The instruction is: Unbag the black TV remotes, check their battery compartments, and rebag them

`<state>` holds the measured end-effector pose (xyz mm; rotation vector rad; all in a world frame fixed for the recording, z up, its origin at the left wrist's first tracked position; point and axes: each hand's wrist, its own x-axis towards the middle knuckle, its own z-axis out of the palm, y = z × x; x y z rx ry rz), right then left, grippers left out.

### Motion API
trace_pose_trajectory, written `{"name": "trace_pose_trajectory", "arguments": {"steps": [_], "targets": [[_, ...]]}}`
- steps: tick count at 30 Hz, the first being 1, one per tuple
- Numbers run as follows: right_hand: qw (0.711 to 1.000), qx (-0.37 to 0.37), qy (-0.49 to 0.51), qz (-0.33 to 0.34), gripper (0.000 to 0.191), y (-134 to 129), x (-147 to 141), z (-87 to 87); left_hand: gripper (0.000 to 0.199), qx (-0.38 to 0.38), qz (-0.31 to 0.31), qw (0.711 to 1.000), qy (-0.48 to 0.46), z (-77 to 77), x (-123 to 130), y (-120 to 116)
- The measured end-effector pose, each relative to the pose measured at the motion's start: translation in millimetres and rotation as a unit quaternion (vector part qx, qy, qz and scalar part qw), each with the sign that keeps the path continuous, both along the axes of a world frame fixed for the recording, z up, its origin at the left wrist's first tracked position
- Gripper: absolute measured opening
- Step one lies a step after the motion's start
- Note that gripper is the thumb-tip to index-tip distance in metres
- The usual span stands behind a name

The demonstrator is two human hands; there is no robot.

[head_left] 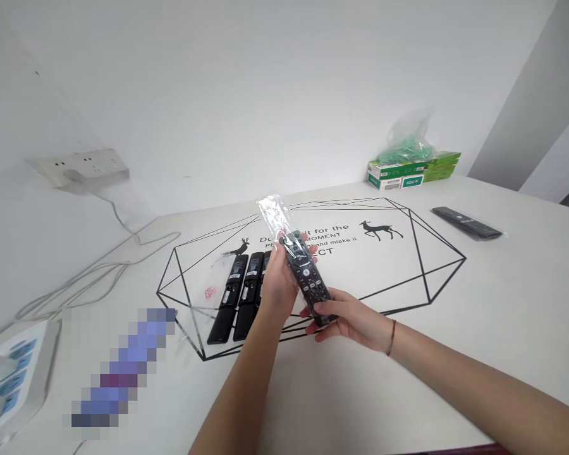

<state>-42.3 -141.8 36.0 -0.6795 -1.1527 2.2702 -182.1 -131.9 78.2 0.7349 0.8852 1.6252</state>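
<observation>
A black remote control (306, 273) in a clear plastic sleeve (275, 213) is held above the table, its buttons facing up. My left hand (281, 281) is closed round its upper part, and the sleeve's loose end sticks out beyond the fingers. My right hand (344, 316) grips the lower end between thumb and fingers. Left of my left hand, black remotes (227, 300) lie side by side, backs up, with their battery compartments uncovered; my left hand and forearm partly hide this row. Another wrapped remote (467, 222) lies at the right.
Green and white boxes (396, 175) with a plastic bag (408, 142) stand at the back right. A power strip (23, 373) and grey cables (118, 265) lie at the left. A pixelated object (123, 370) is nearby. A socket panel (83, 169) is on the wall.
</observation>
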Motion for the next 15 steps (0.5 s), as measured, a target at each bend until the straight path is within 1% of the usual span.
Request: {"name": "trace_pose_trajectory", "arguments": {"steps": [2, 5, 7, 9, 11, 13, 15], "targets": [[1.0, 0.029, -0.003, 0.001, 0.023, -0.5, -0.9, -1.5, 0.043, 0.012, 0.032, 0.999, -0.004, 5.3, -7.3, 1.3], [0.994, 0.102, -0.033, 0.028, 0.023, -1.4, -1.9, -3.2, 0.041, 0.039, 0.108, 0.993, 0.003, 15.5, -28.8, 3.1], [0.987, 0.143, -0.059, 0.051, 0.025, -2.4, -1.8, -2.7, 0.037, 0.057, 0.166, 0.984, 0.017, 23.6, -51.9, 1.5], [0.983, 0.158, -0.074, 0.063, 0.027, -3.5, -1.2, -1.1, 0.031, 0.059, 0.226, 0.972, 0.034, 31.0, -80.4, -3.8], [0.983, 0.154, -0.08, 0.058, 0.027, -4.4, -0.4, 0.7, 0.024, 0.028, 0.26, 0.964, 0.051, 35.9, -109.8, -12.6], [0.986, 0.139, -0.084, 0.046, 0.027, -4.6, 0.1, 1.7, 0.016, -0.035, 0.284, 0.955, 0.079, 36.8, -135.3, -22.4], [0.988, 0.122, -0.084, 0.033, 0.027, -4.4, 0.0, 1.4, 0.011, -0.111, 0.314, 0.932, 0.141, 34.0, -153.8, -30.6]]}}
